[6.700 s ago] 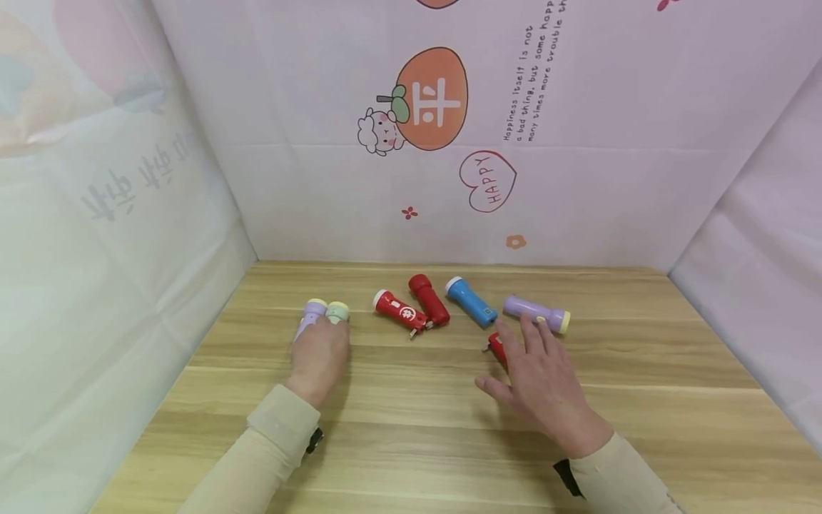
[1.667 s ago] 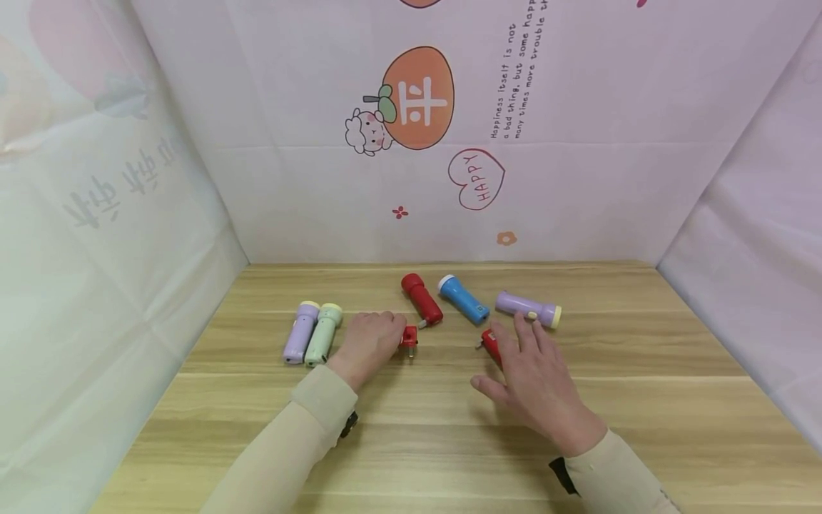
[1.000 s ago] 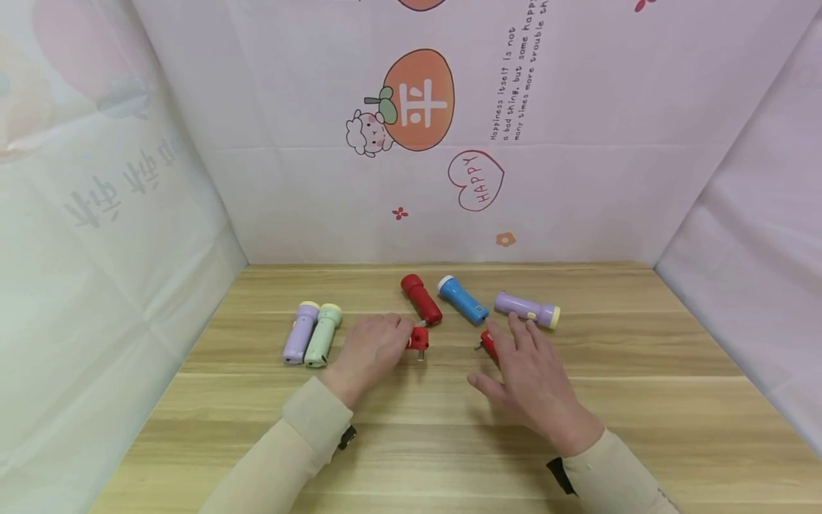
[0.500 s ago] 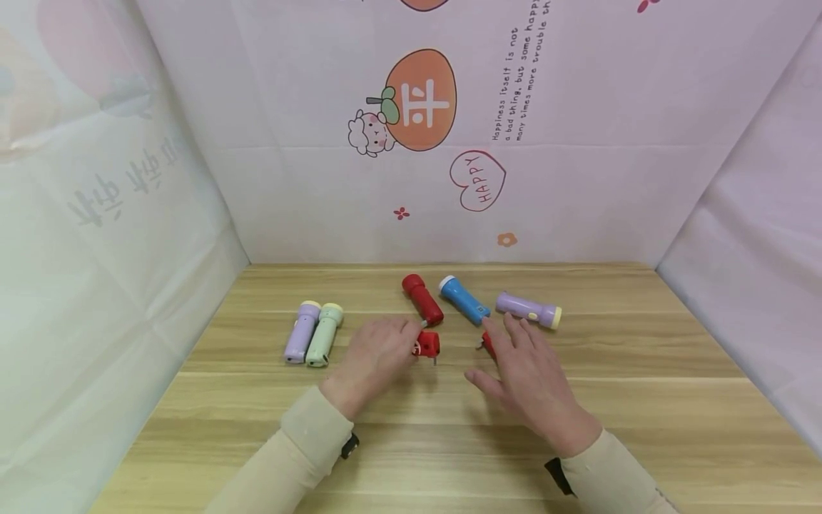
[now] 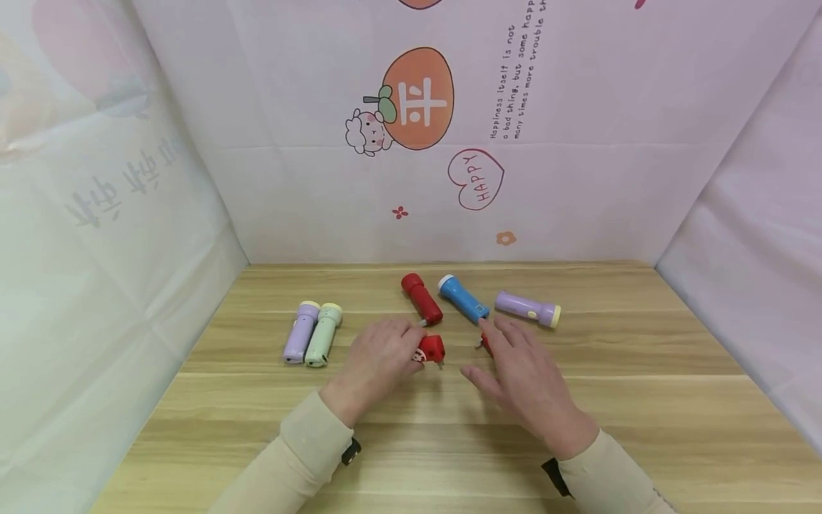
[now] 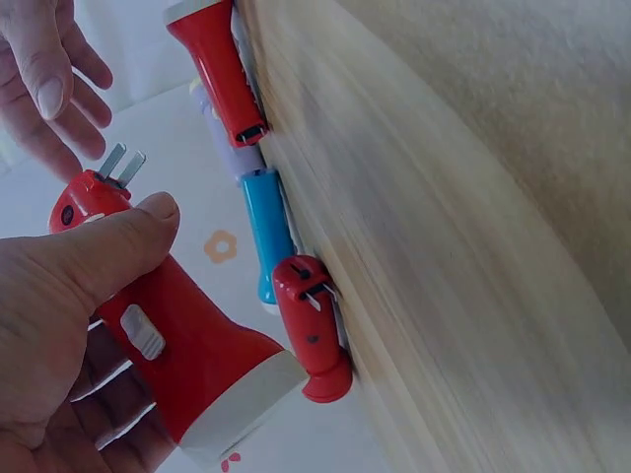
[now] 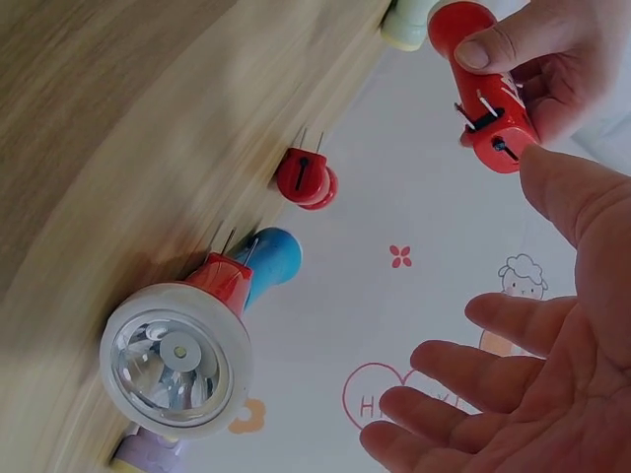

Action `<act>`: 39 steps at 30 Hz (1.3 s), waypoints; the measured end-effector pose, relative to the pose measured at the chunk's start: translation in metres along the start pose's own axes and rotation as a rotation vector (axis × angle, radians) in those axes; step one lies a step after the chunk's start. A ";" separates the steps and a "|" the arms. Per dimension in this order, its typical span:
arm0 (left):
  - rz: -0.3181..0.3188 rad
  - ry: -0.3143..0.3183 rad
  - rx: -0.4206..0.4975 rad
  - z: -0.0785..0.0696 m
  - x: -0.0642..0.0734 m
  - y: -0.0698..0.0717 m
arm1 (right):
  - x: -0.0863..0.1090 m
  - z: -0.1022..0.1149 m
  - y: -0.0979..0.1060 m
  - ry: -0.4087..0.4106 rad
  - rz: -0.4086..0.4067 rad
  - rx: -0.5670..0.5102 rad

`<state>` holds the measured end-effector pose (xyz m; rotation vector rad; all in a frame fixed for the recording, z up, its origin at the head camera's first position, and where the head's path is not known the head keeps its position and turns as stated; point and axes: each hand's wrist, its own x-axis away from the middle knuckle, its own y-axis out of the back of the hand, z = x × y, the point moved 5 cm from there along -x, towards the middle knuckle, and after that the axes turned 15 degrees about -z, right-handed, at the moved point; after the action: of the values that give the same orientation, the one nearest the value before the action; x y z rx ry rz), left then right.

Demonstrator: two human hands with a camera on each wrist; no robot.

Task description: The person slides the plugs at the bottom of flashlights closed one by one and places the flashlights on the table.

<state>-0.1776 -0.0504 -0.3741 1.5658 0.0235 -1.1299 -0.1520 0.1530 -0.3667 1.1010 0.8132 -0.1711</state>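
Note:
My left hand (image 5: 379,360) grips a red flashlight (image 6: 212,340) with a white head and a grey switch. Two metal plug prongs stick out near its tail, seen in the left wrist view. My right hand (image 5: 529,382) has its fingers spread, holding nothing; its thumb is close to the held flashlight's tail in the right wrist view, and I cannot tell if they touch. Below the right hand lies another red flashlight (image 7: 177,360), lens toward the right wrist camera, mostly hidden in the head view. A darker red flashlight (image 5: 422,300) with prongs out lies just beyond the left hand.
A blue flashlight (image 5: 464,300) and a purple flashlight (image 5: 528,309) lie at the back of the wooden table (image 5: 398,457). Side by side at left are a purple flashlight (image 5: 301,333) and a pale green flashlight (image 5: 323,335). Printed cloth (image 5: 308,207) walls the table in.
My left hand let go of the green flashlight at left, took the white-headed red one and carried it rightward, turning it. The right hand has drifted slightly left, still spread.

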 end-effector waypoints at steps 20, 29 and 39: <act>-0.067 0.041 0.159 -0.010 0.002 0.008 | -0.002 0.008 0.002 -0.029 -0.027 -0.036; -0.055 0.043 0.115 -0.014 0.002 0.009 | -0.001 0.007 0.003 -0.026 -0.044 -0.050; -0.035 0.088 0.103 -0.020 0.000 0.012 | -0.001 0.008 0.003 -0.020 -0.083 -0.055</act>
<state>-0.1582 -0.0391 -0.3671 1.7122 0.0519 -1.1038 -0.1466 0.1474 -0.3622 1.0136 0.8418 -0.2272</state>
